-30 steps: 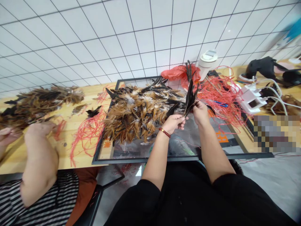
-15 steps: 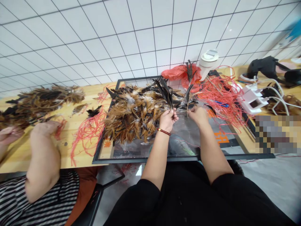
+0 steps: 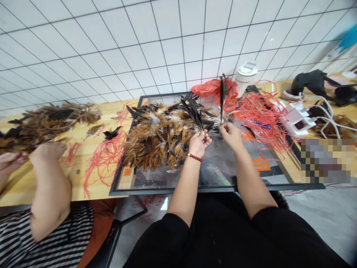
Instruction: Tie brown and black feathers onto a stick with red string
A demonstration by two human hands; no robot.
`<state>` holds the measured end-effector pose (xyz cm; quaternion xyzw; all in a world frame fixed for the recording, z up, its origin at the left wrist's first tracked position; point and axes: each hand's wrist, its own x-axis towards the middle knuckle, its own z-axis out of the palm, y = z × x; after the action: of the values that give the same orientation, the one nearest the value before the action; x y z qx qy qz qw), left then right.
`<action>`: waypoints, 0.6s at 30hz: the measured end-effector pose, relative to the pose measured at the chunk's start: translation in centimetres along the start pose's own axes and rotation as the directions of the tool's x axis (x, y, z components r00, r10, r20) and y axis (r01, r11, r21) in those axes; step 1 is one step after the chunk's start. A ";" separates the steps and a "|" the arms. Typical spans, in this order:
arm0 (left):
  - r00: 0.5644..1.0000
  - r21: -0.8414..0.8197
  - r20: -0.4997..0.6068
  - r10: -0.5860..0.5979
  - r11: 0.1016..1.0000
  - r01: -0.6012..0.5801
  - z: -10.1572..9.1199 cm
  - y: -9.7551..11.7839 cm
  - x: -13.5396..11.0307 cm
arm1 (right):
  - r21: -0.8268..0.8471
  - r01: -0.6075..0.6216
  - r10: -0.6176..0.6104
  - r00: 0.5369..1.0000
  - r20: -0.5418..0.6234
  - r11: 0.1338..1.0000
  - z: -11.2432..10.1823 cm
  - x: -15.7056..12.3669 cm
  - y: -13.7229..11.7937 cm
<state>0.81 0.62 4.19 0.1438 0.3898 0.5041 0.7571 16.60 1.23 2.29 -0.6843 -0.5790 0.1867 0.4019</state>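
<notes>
My left hand (image 3: 198, 143), with a beaded bracelet on the wrist, is closed around the lower ends of a bunch of black feathers (image 3: 194, 112) that fans upward. My right hand (image 3: 231, 134), to its right, pinches the base of a dark feather (image 3: 222, 106) standing nearly upright. A gap separates the two hands. Left of my left hand lies a large pile of brown and black feathers (image 3: 158, 143). Both hands are above a black-framed glass panel (image 3: 156, 190) on the table.
Tangled red plastic strips (image 3: 264, 108), a blue pen (image 3: 262, 125), a red plastic bag (image 3: 205, 87) and a white cup (image 3: 245, 78) lie towards the right and back. White chargers with cables (image 3: 299, 119) are further right. On the left, a co-worker's arm (image 3: 50, 178) rests near another feather pile (image 3: 58, 115).
My right hand has shifted slightly, and the feather at its fingertips now stands straighter and appears slimmer. My left hand keeps its bunch nearly in place. The co-worker's arm has moved slightly left.
</notes>
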 end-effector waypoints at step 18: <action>0.972 -0.043 -0.166 0.164 0.984 -0.174 0.2 -0.3 0.5 | 0.246 0.188 -0.142 0.971 -0.192 0.951 1.6 -1.1 -1.5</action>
<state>1.20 0.99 3.90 0.1133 0.4219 0.5876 0.6811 14.19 0.76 2.29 -0.5879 -0.5676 0.1674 0.5515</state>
